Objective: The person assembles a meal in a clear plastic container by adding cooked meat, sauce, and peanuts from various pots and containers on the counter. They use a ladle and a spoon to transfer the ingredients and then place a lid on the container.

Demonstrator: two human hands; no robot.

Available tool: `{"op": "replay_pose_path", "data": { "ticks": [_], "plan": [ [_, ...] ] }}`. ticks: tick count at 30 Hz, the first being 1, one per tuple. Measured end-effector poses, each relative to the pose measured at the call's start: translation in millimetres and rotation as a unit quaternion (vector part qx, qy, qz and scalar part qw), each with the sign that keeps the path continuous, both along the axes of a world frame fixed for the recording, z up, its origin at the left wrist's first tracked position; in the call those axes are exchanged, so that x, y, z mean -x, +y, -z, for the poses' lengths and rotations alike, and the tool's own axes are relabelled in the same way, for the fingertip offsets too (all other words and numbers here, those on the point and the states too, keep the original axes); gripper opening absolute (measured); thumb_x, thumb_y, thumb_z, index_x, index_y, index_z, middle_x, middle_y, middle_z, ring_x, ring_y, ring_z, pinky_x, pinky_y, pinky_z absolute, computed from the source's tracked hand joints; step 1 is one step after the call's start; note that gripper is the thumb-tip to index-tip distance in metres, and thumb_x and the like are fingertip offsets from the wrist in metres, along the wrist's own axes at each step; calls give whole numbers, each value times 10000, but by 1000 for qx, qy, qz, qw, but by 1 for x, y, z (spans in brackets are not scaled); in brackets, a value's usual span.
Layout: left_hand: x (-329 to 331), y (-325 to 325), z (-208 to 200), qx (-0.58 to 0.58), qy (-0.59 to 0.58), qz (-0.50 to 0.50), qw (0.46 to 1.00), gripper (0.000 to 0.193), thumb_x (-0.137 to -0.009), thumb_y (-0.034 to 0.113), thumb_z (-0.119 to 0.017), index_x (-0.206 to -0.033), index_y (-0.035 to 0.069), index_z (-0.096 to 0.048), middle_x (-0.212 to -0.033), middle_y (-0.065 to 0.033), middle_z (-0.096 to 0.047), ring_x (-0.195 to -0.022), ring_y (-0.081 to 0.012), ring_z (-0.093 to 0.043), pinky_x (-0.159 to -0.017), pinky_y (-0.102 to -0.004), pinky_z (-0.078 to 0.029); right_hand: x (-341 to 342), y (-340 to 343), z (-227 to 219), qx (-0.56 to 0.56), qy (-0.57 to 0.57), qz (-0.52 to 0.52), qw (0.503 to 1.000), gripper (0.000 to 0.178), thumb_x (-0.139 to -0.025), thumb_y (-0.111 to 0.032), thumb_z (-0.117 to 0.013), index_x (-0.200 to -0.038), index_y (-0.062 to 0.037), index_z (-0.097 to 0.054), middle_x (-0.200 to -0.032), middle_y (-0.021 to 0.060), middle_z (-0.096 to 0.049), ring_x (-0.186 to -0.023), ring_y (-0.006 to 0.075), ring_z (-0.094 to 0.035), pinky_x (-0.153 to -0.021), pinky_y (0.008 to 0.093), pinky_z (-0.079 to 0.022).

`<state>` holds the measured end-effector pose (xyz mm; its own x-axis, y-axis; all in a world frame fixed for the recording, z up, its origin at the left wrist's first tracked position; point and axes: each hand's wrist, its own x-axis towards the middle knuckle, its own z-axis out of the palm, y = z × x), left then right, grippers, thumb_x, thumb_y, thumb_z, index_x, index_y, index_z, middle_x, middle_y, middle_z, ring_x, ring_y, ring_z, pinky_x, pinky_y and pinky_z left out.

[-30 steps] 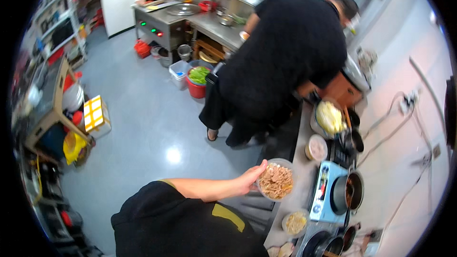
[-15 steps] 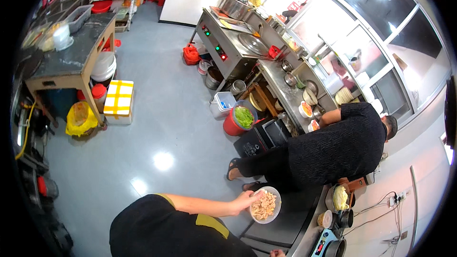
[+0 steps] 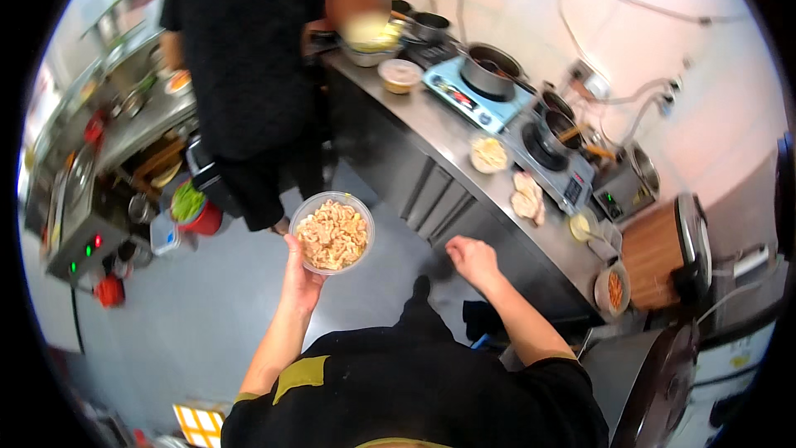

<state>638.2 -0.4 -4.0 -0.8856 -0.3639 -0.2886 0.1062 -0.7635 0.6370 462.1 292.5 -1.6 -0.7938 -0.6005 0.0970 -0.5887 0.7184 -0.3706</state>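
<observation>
My left hand [image 3: 303,284] grips the side of a round clear plastic bowl [image 3: 371,226], thumb at the rim and fingers underneath. Pale brown cut pieces, perhaps meat, [image 3: 332,236] fill much of it. Held in mid-air, the bowl sits level over the floor, left of the counter. My right hand [image 3: 474,260] hovers apart from it near the counter's front edge, fingers curled in and nothing visible in them. Closest to that hand on the counter are a pale raw-looking lump [image 3: 527,197] and a small tub of pale food [image 3: 489,154].
A steel counter [image 3: 448,137] runs along the right wall. It carries a blue induction cooker [image 3: 495,114] with a pot, a grey cooker [image 3: 572,185] and a bowl of orange food [image 3: 612,289]. A person in black [image 3: 245,50] stands ahead on the left. A red bucket [image 3: 206,220] holds greens.
My view has swung right, from the wide room to the counter. The bowl stays in my left hand and now appears in front of me; my right hand has come fully into sight.
</observation>
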Motion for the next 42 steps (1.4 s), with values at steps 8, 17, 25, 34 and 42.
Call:
{"op": "replay_pose_path", "data": {
  "ticks": [8,17,25,34,42],
  "plan": [
    [199,57,7,-14,19,64,998,788,-857,686,-378,-1400,115,-348,-1402,-50,-431,-1272,-222,-430,-1036,-391,-371,160,135,40,-12,108,209,972,136,-840,-133,-562,-947,-152,-644,-917,108,-620,-787,343,-629,-682,452,-499],
    [346,94,-4,-38,11,89,995,821,-854,691,-375,-1421,100,-314,-1439,-44,-383,-1314,-219,-371,-1082,-388,-293,255,174,59,-109,-85,193,972,335,-799,-246,-626,-1122,-169,-581,-1102,157,-561,-830,370,-632,-686,466,-513],
    [419,89,-25,-2,-45,83,996,799,-866,695,-326,-1405,105,-344,-1416,-60,-416,-1295,-225,-397,-1066,-401,-312,315,148,-58,-1,-109,0,994,230,-815,-269,-608,-870,-53,-664,-846,126,-663,-791,326,-636,-675,414,-509],
    [489,40,-14,-7,-28,129,991,737,-919,624,-291,-1418,81,-308,-1439,-70,-382,-1336,-232,-342,-1103,-406,-265,401,14,-223,179,-5,-149,973,173,-814,-213,-665,-757,-95,-554,-693,42,-576,-587,203,-602,-511,293,-476],
    [521,-4,-26,23,-86,130,988,789,-904,630,-350,-1418,34,-294,-1444,-92,-366,-1324,-244,-351,-1100,-394,-251,491,-30,-293,195,258,-129,937,116,-777,-145,-710,-792,-71,-621,-673,37,-587,-568,159,-560,-536,238,-448]
  ]
}}
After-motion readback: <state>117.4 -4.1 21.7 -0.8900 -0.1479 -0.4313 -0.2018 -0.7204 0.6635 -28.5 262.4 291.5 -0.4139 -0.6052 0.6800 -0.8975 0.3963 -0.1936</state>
